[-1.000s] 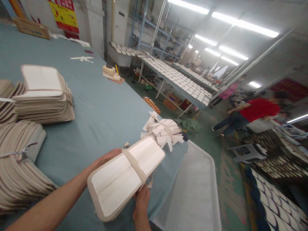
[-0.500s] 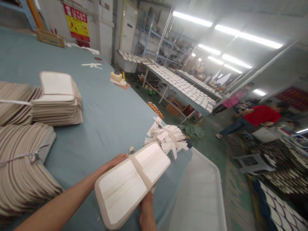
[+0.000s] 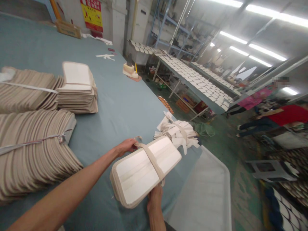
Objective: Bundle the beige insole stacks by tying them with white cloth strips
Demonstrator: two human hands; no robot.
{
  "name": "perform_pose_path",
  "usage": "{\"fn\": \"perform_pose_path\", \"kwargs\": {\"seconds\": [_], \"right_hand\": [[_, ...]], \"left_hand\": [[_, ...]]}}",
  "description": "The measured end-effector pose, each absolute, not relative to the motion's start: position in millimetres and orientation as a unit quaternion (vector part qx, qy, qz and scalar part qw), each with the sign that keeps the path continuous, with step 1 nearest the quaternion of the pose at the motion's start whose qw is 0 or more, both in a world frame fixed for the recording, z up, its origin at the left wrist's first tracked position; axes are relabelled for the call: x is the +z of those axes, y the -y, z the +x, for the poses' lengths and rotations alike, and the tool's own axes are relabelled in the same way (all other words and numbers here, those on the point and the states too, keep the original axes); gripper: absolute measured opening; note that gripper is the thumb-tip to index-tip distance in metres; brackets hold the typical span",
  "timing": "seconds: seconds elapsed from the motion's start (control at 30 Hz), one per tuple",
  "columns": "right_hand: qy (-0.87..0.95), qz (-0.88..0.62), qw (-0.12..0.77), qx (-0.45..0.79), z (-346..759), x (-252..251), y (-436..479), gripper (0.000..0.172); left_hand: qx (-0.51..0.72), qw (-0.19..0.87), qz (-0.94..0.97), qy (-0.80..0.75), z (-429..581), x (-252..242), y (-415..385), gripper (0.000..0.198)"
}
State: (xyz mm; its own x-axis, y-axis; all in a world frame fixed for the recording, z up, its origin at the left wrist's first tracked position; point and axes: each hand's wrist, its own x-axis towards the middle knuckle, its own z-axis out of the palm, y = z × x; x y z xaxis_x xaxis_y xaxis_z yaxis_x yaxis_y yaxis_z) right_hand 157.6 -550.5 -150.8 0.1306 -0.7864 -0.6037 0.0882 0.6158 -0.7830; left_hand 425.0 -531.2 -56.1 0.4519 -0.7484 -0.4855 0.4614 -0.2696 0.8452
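Strapped stack of pale panels (image 3: 139, 176) sits over the worktop (image 3: 115, 109), between the two grips, its long side slanting away from them. Around its middle runs a cloth band (image 3: 153, 161). The left grip (image 3: 126, 146), at the stack's far edge, pinches the band near its loose end. The right grip (image 3: 155, 194) is bent in at the near edge, just below the band; its fingertips are hidden, so I cannot tell whether they pinch anything. Beyond both grips, next to the stack, lies a bundle of strips (image 3: 176, 130). A white bin (image 3: 207, 189) stands right of the right grip; a tied row of panels (image 3: 36, 160) lies left of the left one.
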Motion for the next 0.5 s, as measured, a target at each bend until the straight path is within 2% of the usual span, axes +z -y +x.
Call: {"fn": "perform_pose_path", "kwargs": {"seconds": [0.13, 0.33, 0.4, 0.5], "right_hand": [[-0.6, -0.216, 0.683, -0.356, 157.1, -150.5, 551.2, 0.036], [-0.59, -0.213, 0.701, -0.34, 152.9, -154.1, 552.8, 0.028], [-0.594, -0.213, 0.7, -0.335, 153.4, -154.5, 550.2, 0.026], [-0.589, -0.218, 0.703, -0.335, 155.0, -151.9, 544.9, 0.027]], "left_hand": [[-0.472, 0.625, 0.605, 0.143, 433.9, -1.8, 532.9, 0.027], [-0.421, 0.649, 0.593, 0.224, 415.1, 103.1, 538.1, 0.028], [-0.413, 0.639, 0.601, 0.245, 408.5, 119.8, 540.8, 0.026], [-0.415, 0.609, 0.63, 0.246, 406.3, 117.3, 544.6, 0.023]]}}
